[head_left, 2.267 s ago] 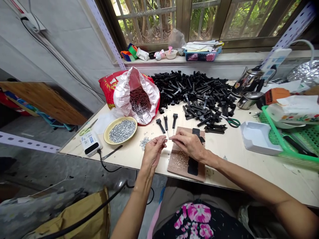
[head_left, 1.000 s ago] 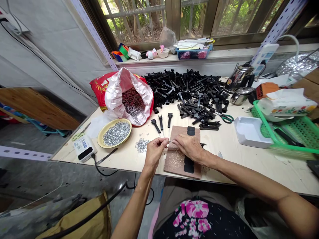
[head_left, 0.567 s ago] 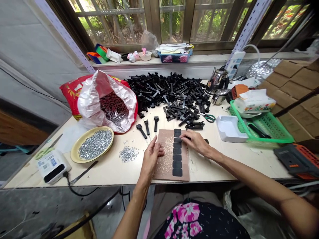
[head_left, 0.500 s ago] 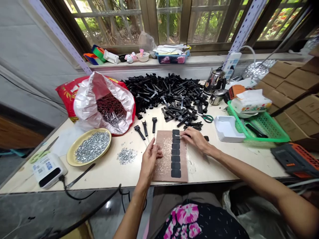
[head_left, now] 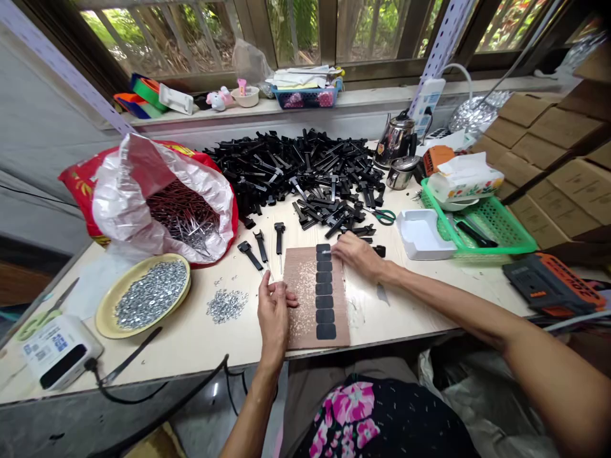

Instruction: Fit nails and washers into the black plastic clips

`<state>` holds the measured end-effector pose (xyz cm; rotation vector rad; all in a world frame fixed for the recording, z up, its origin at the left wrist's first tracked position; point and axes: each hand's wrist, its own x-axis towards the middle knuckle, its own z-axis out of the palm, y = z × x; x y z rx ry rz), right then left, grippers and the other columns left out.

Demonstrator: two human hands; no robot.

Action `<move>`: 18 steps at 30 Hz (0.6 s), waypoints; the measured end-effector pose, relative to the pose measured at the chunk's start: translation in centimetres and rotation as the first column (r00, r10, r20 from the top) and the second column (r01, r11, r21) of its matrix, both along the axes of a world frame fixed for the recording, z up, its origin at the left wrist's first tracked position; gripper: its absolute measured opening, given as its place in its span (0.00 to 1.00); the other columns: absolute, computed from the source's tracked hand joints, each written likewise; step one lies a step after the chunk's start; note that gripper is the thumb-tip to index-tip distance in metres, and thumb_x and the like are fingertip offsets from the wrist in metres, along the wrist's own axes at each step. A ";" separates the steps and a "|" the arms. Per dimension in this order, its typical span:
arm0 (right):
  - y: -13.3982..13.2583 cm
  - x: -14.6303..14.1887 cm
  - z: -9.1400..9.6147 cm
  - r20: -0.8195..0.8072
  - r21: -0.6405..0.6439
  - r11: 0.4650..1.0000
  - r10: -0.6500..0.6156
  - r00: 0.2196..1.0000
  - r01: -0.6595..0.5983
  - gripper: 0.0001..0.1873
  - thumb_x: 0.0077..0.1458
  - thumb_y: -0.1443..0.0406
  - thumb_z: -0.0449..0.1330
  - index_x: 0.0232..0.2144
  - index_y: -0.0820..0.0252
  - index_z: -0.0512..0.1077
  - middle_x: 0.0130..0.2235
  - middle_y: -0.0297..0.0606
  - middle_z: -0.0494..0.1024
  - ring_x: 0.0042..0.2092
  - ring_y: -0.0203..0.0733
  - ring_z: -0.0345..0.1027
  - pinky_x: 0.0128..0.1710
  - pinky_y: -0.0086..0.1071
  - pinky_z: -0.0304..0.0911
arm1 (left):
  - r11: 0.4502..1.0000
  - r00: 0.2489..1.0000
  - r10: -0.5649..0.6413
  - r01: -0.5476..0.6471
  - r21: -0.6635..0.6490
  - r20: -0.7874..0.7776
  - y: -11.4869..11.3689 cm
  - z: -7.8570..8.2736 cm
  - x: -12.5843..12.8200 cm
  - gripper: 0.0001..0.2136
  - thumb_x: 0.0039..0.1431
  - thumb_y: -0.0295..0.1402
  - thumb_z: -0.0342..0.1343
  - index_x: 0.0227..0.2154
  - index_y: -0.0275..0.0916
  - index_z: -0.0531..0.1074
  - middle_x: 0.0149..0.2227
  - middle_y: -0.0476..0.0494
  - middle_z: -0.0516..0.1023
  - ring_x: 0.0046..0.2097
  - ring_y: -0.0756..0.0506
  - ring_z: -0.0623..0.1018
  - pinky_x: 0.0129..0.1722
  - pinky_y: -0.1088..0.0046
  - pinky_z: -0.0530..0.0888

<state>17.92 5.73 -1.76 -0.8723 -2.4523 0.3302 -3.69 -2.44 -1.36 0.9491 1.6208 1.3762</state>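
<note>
My left hand (head_left: 273,310) rests on the left edge of a brown board (head_left: 305,299) near the table's front edge, fingers loosely curled with nothing visible in them. My right hand (head_left: 354,252) reaches to the board's top right corner, its fingertips pinched close by the topmost of several black pads (head_left: 324,289) that run in a column down the board. Whether the pinch holds anything I cannot make out. Three black-handled parts (head_left: 261,247) lie just beyond the board. A small heap of silver bits (head_left: 226,305) lies to the left of my left hand.
A large pile of black parts (head_left: 300,172) fills the back of the table. A bag of nails (head_left: 176,213), a yellow dish of silver bits (head_left: 143,302), green scissors (head_left: 383,216), a white tray (head_left: 422,234), a green basket (head_left: 482,222) and a kettle (head_left: 394,143) stand around.
My hands have parted from holding a thin pin together. The right hand went to the top of the pad column; the left dropped onto the board's left edge. The view swung right.
</note>
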 end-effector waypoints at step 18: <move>-6.0 4.0 3.2 0.072 -0.207 0.972 0.130 0.989 -0.113 0.15 0.65 0.62 0.47 0.35 0.59 0.72 0.33 0.39 0.72 0.37 0.38 0.65 0.37 0.30 0.63 | 0.998 1.000 -0.012 0.011 0.059 0.010 -0.1 -0.6 0.3 0.27 0.60 0.45 0.50 0.60 0.41 0.55 0.37 0.46 0.70 0.27 0.54 0.74 0.28 0.78 0.74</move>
